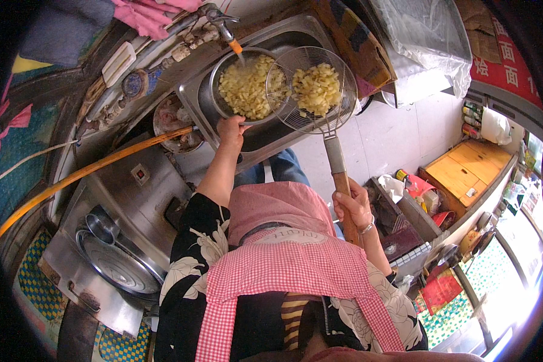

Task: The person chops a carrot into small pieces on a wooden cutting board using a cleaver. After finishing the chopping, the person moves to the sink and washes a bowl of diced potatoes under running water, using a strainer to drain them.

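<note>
A round metal bowl (215, 98) full of pale yellow diced pieces (242, 90), which look like potato, sits in a steel sink (265, 146). Water runs into it from a tap (235, 46) with an orange tip. My left hand (231, 131) is closed on the bowl's near rim. In my right hand (353, 208) is the wooden handle of a wire skimmer (344, 99), fingers wrapped round it. The skimmer's round basket is over the sink's right side, its left edge overlapping the bowl. A heap of the same diced pieces (316, 89) lies in it.
A long wooden pole (90, 164) slants across the left side. Below it are a steel counter (136, 202) and a ladle (104, 228) by a large round pan (119, 265). A cardboard box (359, 51) borders the sink's right. Crates (398, 226) stand on the right.
</note>
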`<state>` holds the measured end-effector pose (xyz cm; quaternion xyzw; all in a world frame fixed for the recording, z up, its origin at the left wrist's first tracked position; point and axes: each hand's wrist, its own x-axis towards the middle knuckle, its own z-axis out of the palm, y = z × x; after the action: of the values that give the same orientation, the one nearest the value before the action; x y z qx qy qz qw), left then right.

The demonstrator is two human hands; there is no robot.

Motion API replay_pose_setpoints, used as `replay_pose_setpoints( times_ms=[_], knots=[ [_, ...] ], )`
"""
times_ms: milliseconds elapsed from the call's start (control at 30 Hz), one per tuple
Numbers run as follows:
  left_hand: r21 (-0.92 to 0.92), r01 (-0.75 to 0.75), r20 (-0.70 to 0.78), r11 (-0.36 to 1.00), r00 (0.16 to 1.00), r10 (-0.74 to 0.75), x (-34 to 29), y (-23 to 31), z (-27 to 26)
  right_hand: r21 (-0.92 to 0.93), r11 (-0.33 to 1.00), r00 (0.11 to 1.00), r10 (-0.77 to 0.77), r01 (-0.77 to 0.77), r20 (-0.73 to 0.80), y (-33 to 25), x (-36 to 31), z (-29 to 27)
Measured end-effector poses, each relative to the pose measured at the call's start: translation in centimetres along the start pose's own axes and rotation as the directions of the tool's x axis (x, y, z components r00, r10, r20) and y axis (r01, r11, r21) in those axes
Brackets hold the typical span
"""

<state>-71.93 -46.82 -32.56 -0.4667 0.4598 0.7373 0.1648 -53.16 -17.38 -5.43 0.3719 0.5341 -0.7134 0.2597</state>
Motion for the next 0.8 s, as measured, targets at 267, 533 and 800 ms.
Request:
replay_pose_setpoints(
  times_ms=[267, 533, 800],
  knots=[
    [-0.001, -0.001, 0.014, 1.000, 1.000, 0.001, -1.1, 0.7, -0.1, 0.033, 0.999, 1.000, 0.004, -0.004, -0.005, 0.2, -0.1, 0.2],
    [0.054, 0.016, -0.033, 0.998, 0.999, -0.015, -2.5, 2.1, 0.5, 0.010, 0.999, 0.999, -0.030, 0.030, 0.017, 0.1, 0.0, 0.1],
    [0.053, -0.011, 0.027, 0.999, 1.000, 0.009, -2.3, 2.0, 0.0, 0.019, 1.000, 1.000, -0.005, 0.005, 0.005, 0.1, 0.1, 0.2]
  ],
)
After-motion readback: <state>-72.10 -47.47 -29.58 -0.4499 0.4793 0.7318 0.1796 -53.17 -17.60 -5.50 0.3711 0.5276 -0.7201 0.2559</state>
